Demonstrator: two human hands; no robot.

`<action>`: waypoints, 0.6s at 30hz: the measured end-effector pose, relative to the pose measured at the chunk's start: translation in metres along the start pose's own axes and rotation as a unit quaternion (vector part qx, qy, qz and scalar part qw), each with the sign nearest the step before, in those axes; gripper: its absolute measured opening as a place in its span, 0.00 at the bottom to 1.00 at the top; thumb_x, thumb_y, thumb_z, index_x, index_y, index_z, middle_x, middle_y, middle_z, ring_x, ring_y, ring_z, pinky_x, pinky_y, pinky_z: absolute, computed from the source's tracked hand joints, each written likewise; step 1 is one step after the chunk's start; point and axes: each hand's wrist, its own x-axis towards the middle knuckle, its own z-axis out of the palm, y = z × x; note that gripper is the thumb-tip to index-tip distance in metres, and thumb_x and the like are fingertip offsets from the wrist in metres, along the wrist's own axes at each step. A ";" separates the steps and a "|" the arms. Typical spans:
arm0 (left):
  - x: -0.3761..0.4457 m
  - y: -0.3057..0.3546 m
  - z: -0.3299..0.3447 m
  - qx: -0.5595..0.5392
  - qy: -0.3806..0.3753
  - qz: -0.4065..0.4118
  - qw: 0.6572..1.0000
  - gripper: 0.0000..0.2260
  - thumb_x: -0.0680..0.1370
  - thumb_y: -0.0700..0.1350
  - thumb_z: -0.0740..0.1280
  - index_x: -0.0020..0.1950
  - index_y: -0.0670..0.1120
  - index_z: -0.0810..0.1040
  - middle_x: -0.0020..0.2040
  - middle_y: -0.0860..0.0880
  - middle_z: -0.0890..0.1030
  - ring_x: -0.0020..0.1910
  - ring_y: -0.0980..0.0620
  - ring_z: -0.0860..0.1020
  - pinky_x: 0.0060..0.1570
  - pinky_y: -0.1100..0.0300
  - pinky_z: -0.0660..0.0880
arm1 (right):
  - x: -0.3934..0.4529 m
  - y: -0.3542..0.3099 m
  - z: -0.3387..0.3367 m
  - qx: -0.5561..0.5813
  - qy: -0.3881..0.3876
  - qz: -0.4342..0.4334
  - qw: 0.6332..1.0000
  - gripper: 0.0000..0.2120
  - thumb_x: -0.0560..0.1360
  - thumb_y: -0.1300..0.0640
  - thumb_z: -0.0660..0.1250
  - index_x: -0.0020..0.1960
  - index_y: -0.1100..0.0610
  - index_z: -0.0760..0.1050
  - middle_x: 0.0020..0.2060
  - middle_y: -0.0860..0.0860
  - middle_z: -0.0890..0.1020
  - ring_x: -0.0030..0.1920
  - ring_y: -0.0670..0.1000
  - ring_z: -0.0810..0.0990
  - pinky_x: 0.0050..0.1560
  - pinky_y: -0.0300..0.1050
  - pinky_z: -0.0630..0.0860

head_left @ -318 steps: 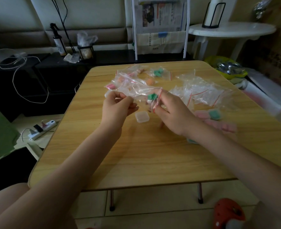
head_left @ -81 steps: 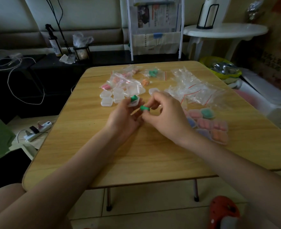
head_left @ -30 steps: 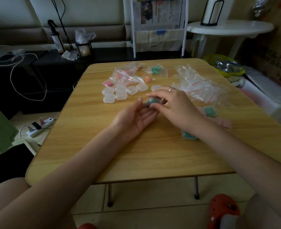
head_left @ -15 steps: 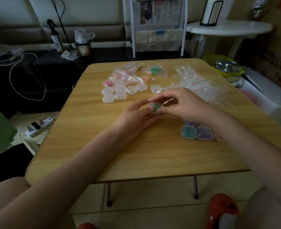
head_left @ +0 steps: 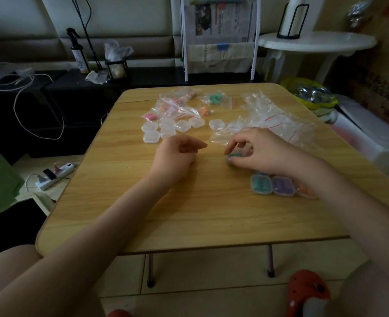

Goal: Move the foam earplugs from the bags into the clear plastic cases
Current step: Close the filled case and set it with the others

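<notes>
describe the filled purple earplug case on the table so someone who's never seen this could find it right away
Start at the wooden table and go to its right side, just under the person's right forearm. A short row of small filled cases sits there, and the purple case is the middle one, touching a green case on its left and an orange case on its right. Its purple contents set it apart.

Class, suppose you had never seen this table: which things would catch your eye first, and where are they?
The right hand at the middle of the table pinches a small case with green earplugs, while the left hand rests beside it holding nothing. Filled cases sit in a row near the right wrist. Empty cases and bags of earplugs lie at the far side.
</notes>
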 end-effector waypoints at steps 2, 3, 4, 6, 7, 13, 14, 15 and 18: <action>0.003 -0.002 -0.004 0.048 0.027 0.023 0.998 0.17 0.74 0.30 0.62 0.47 0.51 0.82 0.45 0.57 0.80 0.45 0.64 0.76 0.44 0.76 0.71 | 0.001 -0.002 0.000 0.005 0.025 -0.007 1.000 0.06 0.72 0.49 0.70 0.47 0.49 0.80 0.47 0.44 0.76 0.49 0.43 0.72 0.50 0.43 0.68; 0.004 -0.003 -0.008 0.088 0.043 0.039 0.994 0.18 0.74 0.30 0.61 0.47 0.51 0.82 0.46 0.57 0.79 0.44 0.64 0.75 0.42 0.79 0.69 | 0.003 -0.002 0.000 0.007 0.046 -0.010 0.999 0.06 0.73 0.49 0.70 0.47 0.50 0.80 0.47 0.45 0.77 0.50 0.44 0.71 0.50 0.43 0.68; 0.005 -0.004 -0.013 0.141 0.059 0.055 0.987 0.18 0.74 0.29 0.61 0.49 0.50 0.82 0.48 0.56 0.78 0.44 0.63 0.74 0.42 0.80 0.67 | 0.005 -0.004 0.000 0.009 0.068 -0.012 0.998 0.07 0.74 0.49 0.69 0.47 0.50 0.80 0.47 0.45 0.76 0.51 0.45 0.71 0.50 0.43 0.67; 0.010 -0.010 -0.023 0.270 0.076 0.085 0.956 0.19 0.74 0.30 0.61 0.57 0.49 0.80 0.57 0.51 0.76 0.55 0.53 0.72 0.53 0.71 0.66 | 0.013 -0.008 0.001 0.006 0.101 -0.017 0.995 0.07 0.75 0.49 0.67 0.49 0.50 0.80 0.47 0.44 0.76 0.51 0.46 0.72 0.49 0.42 0.66; 0.014 -0.013 -0.027 0.327 0.072 0.090 0.938 0.20 0.75 0.32 0.62 0.62 0.49 0.77 0.62 0.49 0.73 0.61 0.48 0.68 0.59 0.64 0.64 | 0.019 -0.009 0.001 0.002 0.108 -0.022 0.994 0.07 0.75 0.49 0.67 0.50 0.50 0.80 0.47 0.44 0.76 0.51 0.46 0.72 0.50 0.43 0.66; 0.022 -0.025 -0.032 0.441 -0.016 0.049 0.896 0.26 0.82 0.47 0.55 0.78 0.51 0.50 0.78 0.51 0.53 0.76 0.48 0.48 0.73 0.48 0.51 | 0.083 -0.012 0.005 -0.057 0.107 -0.025 0.992 0.14 0.78 0.51 0.64 0.63 0.51 0.75 0.59 0.46 0.77 0.57 0.46 0.74 0.57 0.45 0.72; 0.024 -0.026 -0.032 0.443 -0.019 0.057 0.894 0.25 0.82 0.47 0.54 0.78 0.49 0.50 0.78 0.50 0.53 0.77 0.49 0.48 0.73 0.50 0.48 | 0.097 -0.013 0.007 -0.072 0.108 -0.017 0.991 0.16 0.78 0.51 0.64 0.65 0.52 0.74 0.60 0.48 0.78 0.59 0.49 0.75 0.59 0.48 0.73; 0.025 -0.026 -0.033 0.441 -0.016 0.069 0.895 0.24 0.82 0.46 0.54 0.78 0.48 0.53 0.78 0.50 0.55 0.77 0.49 0.49 0.73 0.52 0.47 | 0.110 -0.014 0.009 -0.087 0.106 -0.007 0.991 0.18 0.77 0.50 0.64 0.66 0.51 0.72 0.61 0.49 0.78 0.61 0.51 0.75 0.60 0.52 0.73; 0.026 -0.022 -0.037 0.406 0.016 0.093 0.909 0.21 0.81 0.43 0.58 0.74 0.47 0.63 0.74 0.48 0.65 0.75 0.49 0.56 0.73 0.55 0.49 | 0.144 -0.016 0.019 -0.122 0.113 0.007 0.986 0.20 0.76 0.49 0.65 0.67 0.51 0.72 0.62 0.49 0.78 0.61 0.53 0.76 0.58 0.50 0.73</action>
